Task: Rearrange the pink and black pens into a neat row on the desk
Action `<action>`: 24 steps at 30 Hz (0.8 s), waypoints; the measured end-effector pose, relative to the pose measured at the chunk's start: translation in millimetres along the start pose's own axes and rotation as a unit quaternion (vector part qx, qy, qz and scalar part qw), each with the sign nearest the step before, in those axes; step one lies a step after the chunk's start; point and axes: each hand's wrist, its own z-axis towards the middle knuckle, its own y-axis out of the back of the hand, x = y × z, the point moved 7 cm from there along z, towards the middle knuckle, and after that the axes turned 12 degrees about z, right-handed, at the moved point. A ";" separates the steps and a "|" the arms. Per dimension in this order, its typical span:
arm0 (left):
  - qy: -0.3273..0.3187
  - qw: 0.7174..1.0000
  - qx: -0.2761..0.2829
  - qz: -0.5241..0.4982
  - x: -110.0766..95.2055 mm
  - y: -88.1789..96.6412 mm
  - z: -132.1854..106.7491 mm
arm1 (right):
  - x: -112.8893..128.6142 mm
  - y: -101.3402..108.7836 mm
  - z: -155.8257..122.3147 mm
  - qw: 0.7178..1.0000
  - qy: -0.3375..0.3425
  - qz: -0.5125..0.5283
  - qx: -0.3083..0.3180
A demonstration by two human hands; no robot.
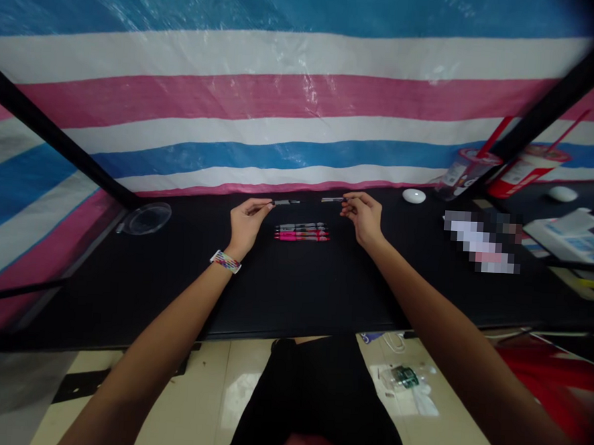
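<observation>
Head view: a person's left hand [247, 221] pinches one end of a dark pen barrel [282, 202] between thumb and fingertips, the other fingers curled. The right hand [362, 216] pinches a shorter pen piece [333, 200] the same way. Both pieces are held level just behind the row of pens [302, 231], their free ends pointing at each other with a clear gap between them. A beaded wristband [226, 261] sits on the left wrist, in front of the row and to its left.

The row of pens, pink and grey ones lying side by side and touching, rests on the black tabletop [293, 289] between the two hands and slightly nearer the person. By the look of it, the step in hand is work on one pen held in two parts. Whether it is coming apart or going together cannot be told. Joining the parts would call for keeping both on one line and closing the gap without loosening either pinch.

Well left of the row lies a clear plastic lid [145, 219]. To the right of the row is a white round object [414, 196], and further right a clear cup [466, 171] and a red cup [521, 171], each with a straw. A striped plastic sheet [304, 90] in blue, white and pink hangs behind the row.
</observation>
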 end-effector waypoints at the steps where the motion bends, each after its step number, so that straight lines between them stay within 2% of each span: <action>1: -0.002 1.000 0.000 0.003 0.2 -0.3 0.2 | 0.8 0.6 0.2 1.000 0.002 -0.001 0.001; 8: -0.003 1.000 0.014 0.001 -0.8 -2.3 -0.5 | 1.5 -4.0 -6.1 1.000 -0.006 0.014 0.004; 12: -0.006 0.995 0.098 0.000 -7.7 -14.2 -5.8 | -6.1 -25.4 -19.9 0.996 -0.052 0.008 0.078; 14: -0.022 0.993 0.116 0.027 -13.4 -17.4 -8.2 | -6.6 -30.8 -24.4 0.994 -0.054 0.010 0.090; 19: -0.065 0.984 0.119 0.116 -22.4 -18.6 -9.7 | -7.3 -37.1 -27.4 0.991 -0.068 0.017 0.118; 24: -0.074 0.989 0.111 0.059 -20.9 -18.4 -9.1 | -8.0 -38.8 -27.8 0.989 -0.081 0.018 0.125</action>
